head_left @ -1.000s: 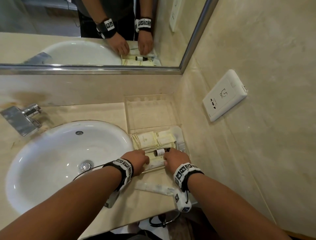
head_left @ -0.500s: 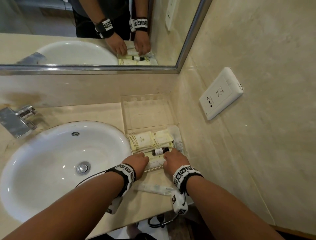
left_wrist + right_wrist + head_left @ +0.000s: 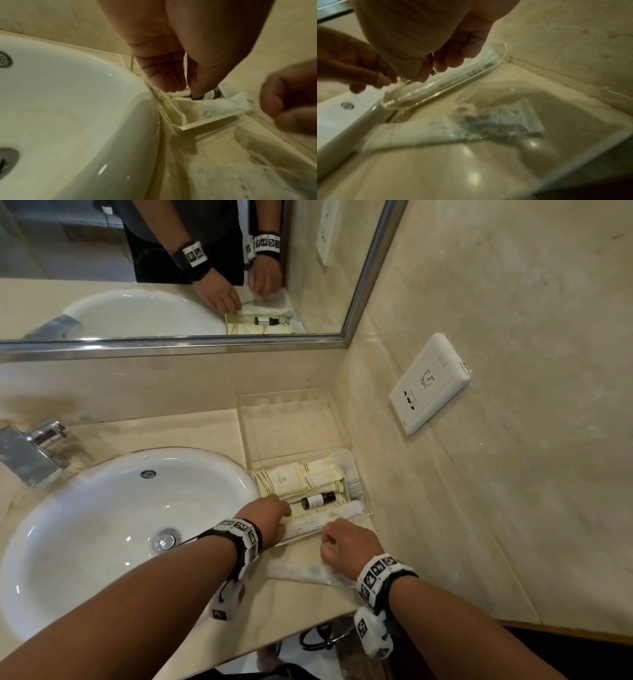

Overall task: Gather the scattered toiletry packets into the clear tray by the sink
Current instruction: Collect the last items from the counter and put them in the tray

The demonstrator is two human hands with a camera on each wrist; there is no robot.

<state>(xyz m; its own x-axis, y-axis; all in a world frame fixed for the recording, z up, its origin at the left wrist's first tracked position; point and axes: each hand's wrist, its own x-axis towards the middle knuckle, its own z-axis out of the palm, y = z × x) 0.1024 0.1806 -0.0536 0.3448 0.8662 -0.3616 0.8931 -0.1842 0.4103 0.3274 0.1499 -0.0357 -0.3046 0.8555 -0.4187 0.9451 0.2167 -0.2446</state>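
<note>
— While your left hand [image 3: 270, 517] sits at the tray's [image 3: 301, 426] sink-side corner, what is in so far?

— Most of it, I judge. Your tray stands in the corner by the wall, just beside the sink [image 3: 113, 529]. Cream packets [image 3: 301, 479] lie flat in its near half, a small dark bottle [image 3: 318, 500] lies across them, and a long clear sachet [image 3: 337, 517] runs along the front wall. The far half of the tray holds nothing I can see.

— And what is left?

— One long clear packet [image 3: 308, 571] is still out on the counter [image 3: 191, 429], just in front of the tray, under your right hand [image 3: 349, 544]. The right wrist view shows it lying flat, untouched.

— What are your hands doing?

— Your left fingers [image 3: 164, 75] point down into the tray, fairly straight, the thumb tip near the bottle's end. Whether it pinches anything, I cannot tell. Your right fingers are curled in loosely above the front wall and seem to hold nothing, though blur makes that unsure.

— So how close are you?

— Nearly done, by my reckoning. Drop your right hand to the counter packet, lift it over the front wall, and lay it beside the sachet. I see nothing else loose on the counter, though its near edge is partly hidden by your arms.
</note>
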